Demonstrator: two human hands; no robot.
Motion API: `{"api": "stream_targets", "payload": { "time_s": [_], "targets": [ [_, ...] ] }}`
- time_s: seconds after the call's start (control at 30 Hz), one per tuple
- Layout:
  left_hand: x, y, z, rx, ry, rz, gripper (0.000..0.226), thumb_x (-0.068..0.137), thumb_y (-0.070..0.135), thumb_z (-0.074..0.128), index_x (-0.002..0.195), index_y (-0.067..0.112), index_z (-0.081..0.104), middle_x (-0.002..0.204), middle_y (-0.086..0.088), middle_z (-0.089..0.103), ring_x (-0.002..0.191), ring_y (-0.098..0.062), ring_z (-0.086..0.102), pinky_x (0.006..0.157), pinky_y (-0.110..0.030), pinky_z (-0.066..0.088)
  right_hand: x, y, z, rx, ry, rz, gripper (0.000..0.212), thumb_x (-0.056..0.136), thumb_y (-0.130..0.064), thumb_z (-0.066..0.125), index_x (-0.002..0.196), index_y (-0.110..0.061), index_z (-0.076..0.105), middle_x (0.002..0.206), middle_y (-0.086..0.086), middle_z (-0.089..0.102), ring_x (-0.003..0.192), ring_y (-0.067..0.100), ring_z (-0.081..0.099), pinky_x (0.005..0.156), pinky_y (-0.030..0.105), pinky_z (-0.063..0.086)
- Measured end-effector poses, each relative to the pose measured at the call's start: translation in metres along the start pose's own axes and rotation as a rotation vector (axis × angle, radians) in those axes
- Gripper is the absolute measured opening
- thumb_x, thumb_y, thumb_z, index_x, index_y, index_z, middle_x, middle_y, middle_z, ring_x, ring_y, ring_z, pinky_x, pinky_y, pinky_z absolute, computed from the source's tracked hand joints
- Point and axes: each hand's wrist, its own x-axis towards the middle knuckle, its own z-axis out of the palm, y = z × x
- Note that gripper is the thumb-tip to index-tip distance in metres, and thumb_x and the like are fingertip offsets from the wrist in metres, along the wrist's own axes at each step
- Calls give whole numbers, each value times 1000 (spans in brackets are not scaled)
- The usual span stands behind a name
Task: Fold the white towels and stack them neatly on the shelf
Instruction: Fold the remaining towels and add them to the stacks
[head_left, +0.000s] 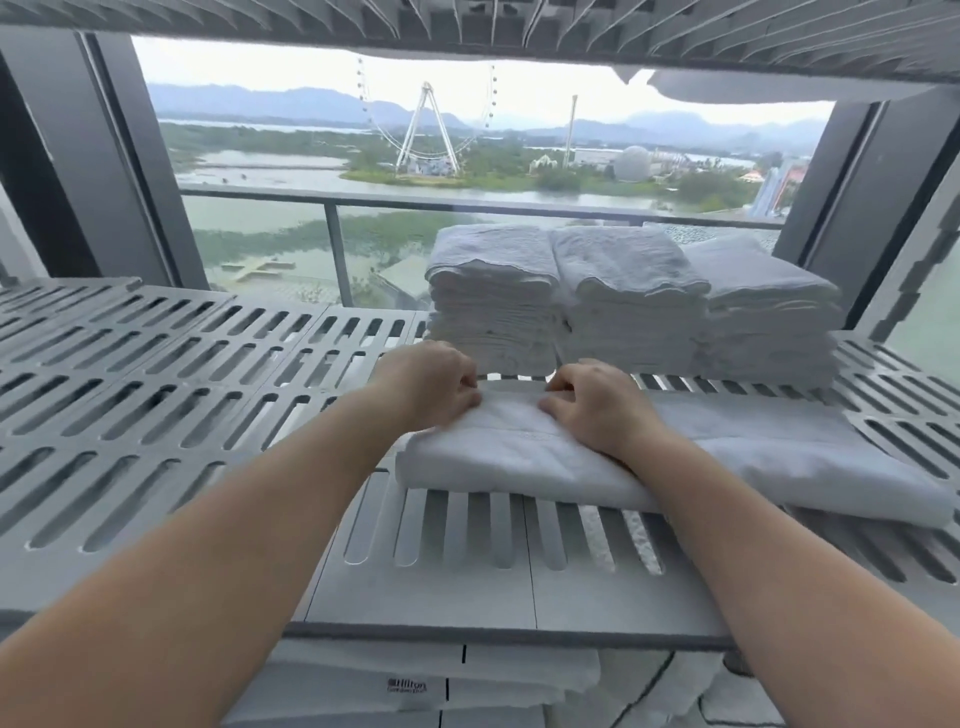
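Observation:
A white towel (769, 457) lies folded lengthwise on the grey slatted shelf (156, 395), stretching from the middle to the right edge. My left hand (431, 384) pinches its far edge near the left end. My right hand (592, 405) grips the same far edge a little to the right, with the palm resting on the cloth. Behind the towel stand three stacks of folded white towels (628, 306) side by side at the back right of the shelf.
Another slatted shelf (467, 31) hangs close overhead, with white cloth (753, 85) drooping from it at the right. More folded white linen (415, 686) with a label lies on the level below. A window and dark frame posts stand behind the shelf.

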Motion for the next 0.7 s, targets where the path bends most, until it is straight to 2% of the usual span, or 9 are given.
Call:
{"api": "stream_targets", "payload": {
  "time_s": [0.1,0.2,0.3,0.4,0.47,0.7],
  "targets": [
    [-2,-4,-10,-38,136,44,17,95,39,61,102,31,75,102,9,68,97,-18,63,79,-35,53,1,3,-3,69,142,-100,16,88,-33,71,94,-19,69,96,0,64,93,24,61,82,31,44],
    [0,-6,-16,-63,241,30,16,96,38,64,99,29,76,100,9,69,92,-18,65,75,-37,55,7,4,-5,93,244,-147,12,87,-31,72,90,-20,68,90,-2,61,86,23,61,81,34,47],
    [5,-5,-8,-43,218,-45,16,97,39,61,101,32,74,105,9,67,97,-18,64,77,-36,55,21,4,-2,76,170,-128,10,88,-32,70,91,-23,68,93,-2,61,91,24,60,85,37,48],
    [9,-2,9,-50,117,-114,22,100,37,53,110,26,70,116,1,65,109,-24,60,88,-40,52,31,7,11,43,42,-94,15,92,-33,64,102,-22,65,106,6,66,103,29,60,89,38,46],
    [10,-2,17,-77,102,-134,23,101,36,50,111,22,66,117,-3,65,112,-27,59,92,-42,50,35,10,19,36,18,-77,14,95,-34,60,103,-22,60,109,7,69,105,31,60,88,38,45],
    [12,-1,17,-38,70,-157,22,103,36,42,111,23,59,112,-7,68,100,-33,63,82,-43,52,36,9,21,64,-20,-27,10,96,-36,54,100,-27,52,112,9,69,105,31,60,85,39,46]
  ]
}}
